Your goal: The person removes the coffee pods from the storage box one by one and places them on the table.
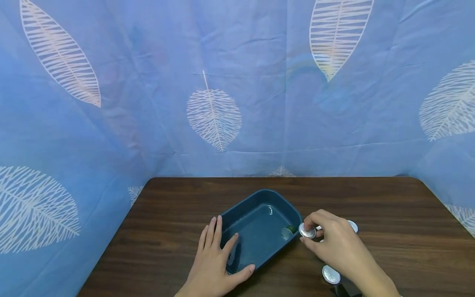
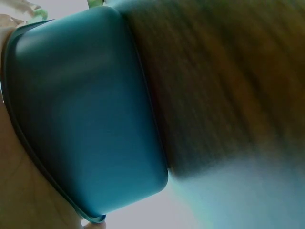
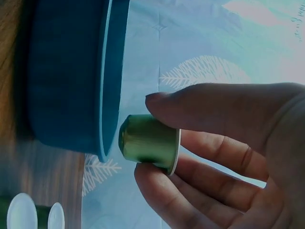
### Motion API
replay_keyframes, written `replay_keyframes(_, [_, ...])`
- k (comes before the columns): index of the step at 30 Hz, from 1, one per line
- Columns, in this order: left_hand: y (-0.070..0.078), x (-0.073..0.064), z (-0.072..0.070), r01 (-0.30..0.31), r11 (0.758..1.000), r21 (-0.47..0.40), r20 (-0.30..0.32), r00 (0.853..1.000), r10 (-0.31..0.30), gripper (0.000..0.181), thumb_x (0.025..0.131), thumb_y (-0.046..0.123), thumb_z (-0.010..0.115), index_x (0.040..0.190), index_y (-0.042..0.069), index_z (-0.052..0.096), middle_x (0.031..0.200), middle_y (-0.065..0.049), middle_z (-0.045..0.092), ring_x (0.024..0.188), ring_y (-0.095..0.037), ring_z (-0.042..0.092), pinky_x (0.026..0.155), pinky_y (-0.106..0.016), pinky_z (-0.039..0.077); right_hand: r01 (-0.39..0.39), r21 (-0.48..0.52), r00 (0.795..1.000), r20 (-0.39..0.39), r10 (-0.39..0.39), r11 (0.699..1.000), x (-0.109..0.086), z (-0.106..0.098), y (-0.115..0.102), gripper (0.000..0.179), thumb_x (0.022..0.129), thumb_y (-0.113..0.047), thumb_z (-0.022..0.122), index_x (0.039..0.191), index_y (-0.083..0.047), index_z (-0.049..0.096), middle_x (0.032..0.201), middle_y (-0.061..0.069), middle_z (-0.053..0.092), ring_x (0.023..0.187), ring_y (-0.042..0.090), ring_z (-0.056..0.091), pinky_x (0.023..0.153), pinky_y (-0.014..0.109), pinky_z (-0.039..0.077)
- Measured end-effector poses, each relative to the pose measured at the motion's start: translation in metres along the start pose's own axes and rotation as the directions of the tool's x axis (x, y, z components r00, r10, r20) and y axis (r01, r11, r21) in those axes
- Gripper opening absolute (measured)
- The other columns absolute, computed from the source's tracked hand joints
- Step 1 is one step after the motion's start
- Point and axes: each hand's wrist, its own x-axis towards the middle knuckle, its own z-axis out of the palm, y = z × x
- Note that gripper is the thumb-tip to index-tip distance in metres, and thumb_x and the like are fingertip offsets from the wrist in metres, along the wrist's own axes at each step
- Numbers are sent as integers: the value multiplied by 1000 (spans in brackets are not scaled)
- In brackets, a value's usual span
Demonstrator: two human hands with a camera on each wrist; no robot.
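Observation:
My right hand (image 1: pixel 335 237) pinches a green coffee capsule (image 3: pixel 150 140) between thumb and fingers, just outside the right rim of a dark teal tray (image 1: pixel 259 231). Its silvery foil lid shows in the head view. My left hand (image 1: pixel 215 260), fingers extended and spread, rests on the tray's left rim near the front corner. Inside the tray, by the right wall, another green capsule (image 1: pixel 287 232) lies on its side. In the left wrist view the tray's outer wall (image 2: pixel 90 114) fills much of the picture.
On the brown wooden table (image 1: pixel 156 231), a foil-topped capsule (image 1: pixel 331 274) stands near the front, below my right hand. Another capsule (image 1: pixel 353 226) is partly hidden behind that hand. A blue leaf-patterned cloth (image 1: pixel 256 115) hangs behind and beside the table.

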Motion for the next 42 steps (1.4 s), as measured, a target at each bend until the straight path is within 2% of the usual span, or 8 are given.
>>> replay_keyframes(4, [-1, 0, 0, 0, 1000, -2, 1, 1000, 0, 83, 79, 86, 37, 137, 29, 56, 164, -12, 4, 151, -33, 3, 115, -62, 15, 13, 6, 1000, -2, -13, 1000, -5, 0, 4, 31, 69, -17, 87, 81, -29, 61, 88, -17, 60, 69, 0, 61, 61, 19, 51])
replay_keyframes(11, [0, 2, 0, 11, 1000, 9, 8, 1000, -11, 84, 78, 87, 37, 137, 30, 55, 164, -12, 4, 151, -32, 2, 115, -62, 16, 35, -40, 999, -33, -36, 999, -12, -1, 9, 33, 67, -18, 87, 80, -32, 60, 86, -21, 58, 70, -1, 58, 60, 20, 49])
replay_keyframes(16, [0, 1, 1, 27, 1000, -7, 20, 999, -27, 84, 78, 87, 37, 137, 30, 56, 164, -12, 4, 151, -31, 1, 116, -61, 14, 41, -46, 999, -33, -42, 998, -16, -1, 10, 34, 66, -17, 87, 79, -32, 59, 84, -21, 57, 69, -1, 60, 60, 19, 50])
replay_keyframes(21, [-1, 0, 2, 22, 1000, -14, 8, 1000, -22, 83, 78, 86, 39, 137, 30, 56, 164, -12, 4, 151, -31, 1, 116, -60, 13, 24, -66, 999, -28, -26, 998, -19, -2, 12, 34, 65, -18, 87, 78, -32, 58, 83, -22, 56, 69, -2, 59, 60, 19, 50])
replay_keyframes(28, [-1, 1, 1, 23, 1000, -12, 20, 1000, -23, 83, 78, 86, 38, 138, 30, 55, 164, -12, 4, 151, -31, 0, 116, -61, 13, 52, -68, 997, -48, -55, 996, -27, -1, 19, 40, 62, -14, 88, 77, -31, 56, 87, -19, 59, 66, -3, 57, 57, 17, 49])
replay_keyframes(34, [-3, 1, 2, 19, 1000, -1, 8, 1000, -19, 84, 78, 87, 37, 137, 31, 55, 164, -11, 3, 151, -31, 1, 116, -61, 14, 2, -62, 1000, -23, -4, 998, -28, -5, 23, 38, 63, -12, 87, 78, -30, 57, 86, -19, 58, 67, -3, 58, 59, 17, 50])
replay_keyframes(42, [-1, 2, 2, 25, 1000, 0, 31, 999, -25, 85, 77, 88, 36, 138, 31, 54, 164, -11, 3, 151, -31, 0, 116, -61, 13, -75, -75, 996, 38, 78, 994, -31, -9, 30, 38, 63, -13, 88, 76, -28, 56, 85, -17, 57, 67, 0, 60, 59, 18, 49])
